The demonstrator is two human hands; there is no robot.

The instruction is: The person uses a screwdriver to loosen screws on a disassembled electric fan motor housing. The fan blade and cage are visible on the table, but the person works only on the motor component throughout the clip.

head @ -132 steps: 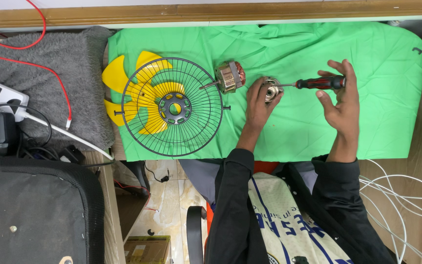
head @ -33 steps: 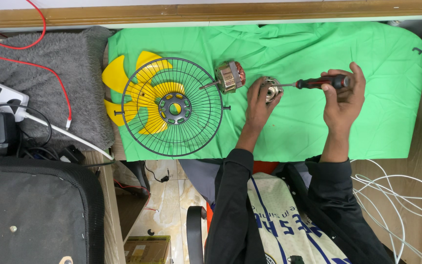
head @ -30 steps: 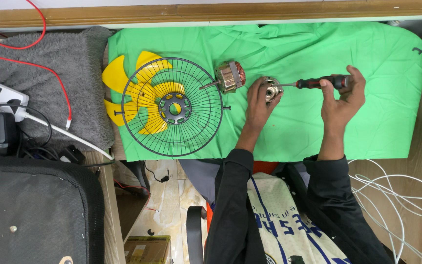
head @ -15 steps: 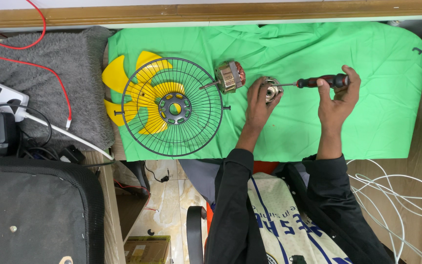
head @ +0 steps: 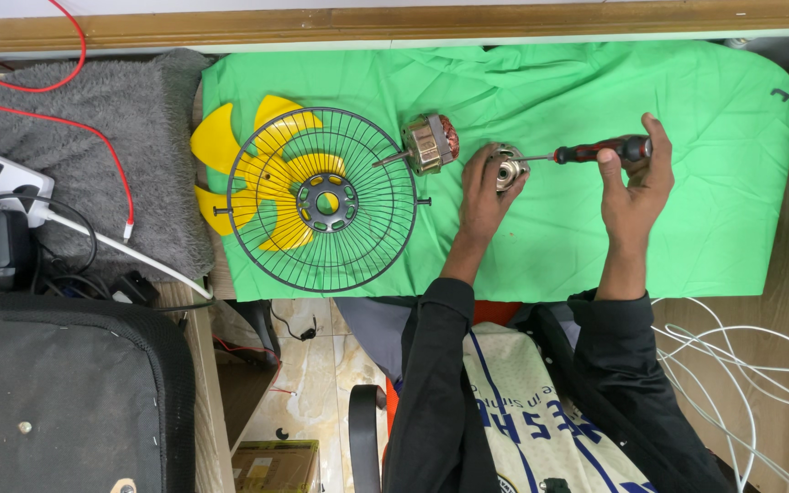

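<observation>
Over the last few seconds our right hand (head: 630,187) has gone from a loose, open-palmed hold with fingers spread to a closed grip around the dark red and black handle of the screwdriver (head: 595,151), and in the last half second it has hardly moved. The slim metal shaft runs left from that handle to the round silver metal motor housing (head: 507,168), its tip at the housing's centre, or so it appears (the exact contact is too small to make out). Our left hand (head: 483,194) has stayed put throughout, fingers curled over the housing and pinning it on the green cloth (head: 705,237) that covers the bench.

We judge from the tightened grip and the steady line of the tool that the driver is now seated and being turned, not merely lined up.

The housing sits mid-cloth, right of centre. Just left of it lies the copper-wound motor core (head: 431,143), apart from our fingers. Further left, the round black wire fan guard (head: 321,201) rests on top of the yellow plastic fan blade (head: 221,146), neither touched.
</observation>
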